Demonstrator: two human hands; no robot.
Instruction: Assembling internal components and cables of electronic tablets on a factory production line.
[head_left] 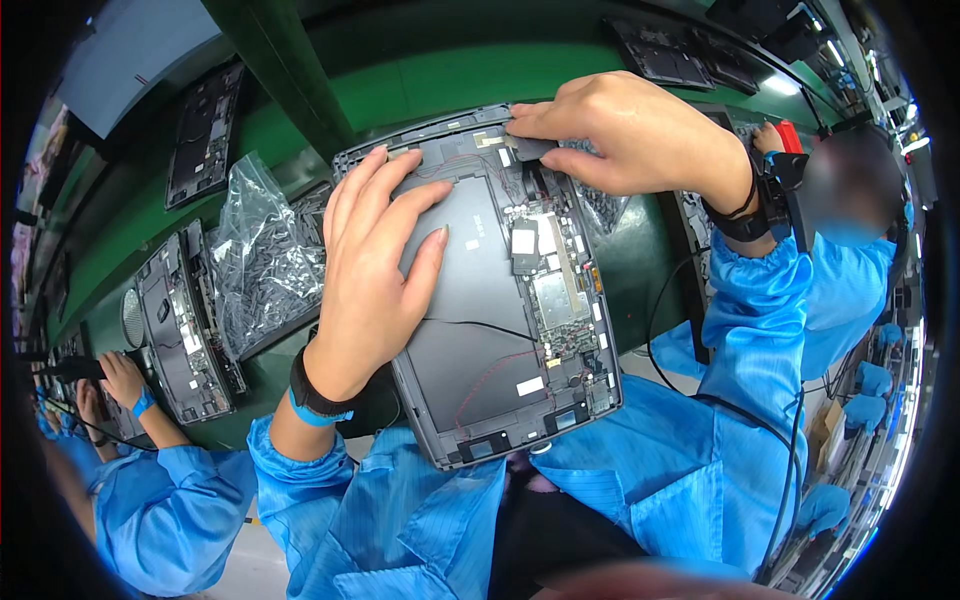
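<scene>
Two bare hands work on an opened tablet (480, 290), a dark grey slab with its back cover off, held above the person's lap in front of the green tabletop (440, 80). Much of the tablet's left edge and part of its flat black battery are hidden under the left hand (375, 270), which lies flat on it with fingers spread and released, gripping nothing. Its upper right corner is covered by the right hand (630, 135), whose fingers (530, 125) pinch a small dark part (535, 148) at the top edge; what that part is cannot be made out. The tablet's long axis runs from upper left, away from the person, to lower right, toward the lap, with the circuit board strip along its right side. Left of the tablet lies a crumpled clear plastic bag (262, 265), its contents too blurred to tell, and further left another opened device (185, 325), partly cut off. A co-worker's hand (122, 380) shows far left of the tablet, and another person in blue to its right is mostly cut off.
</scene>
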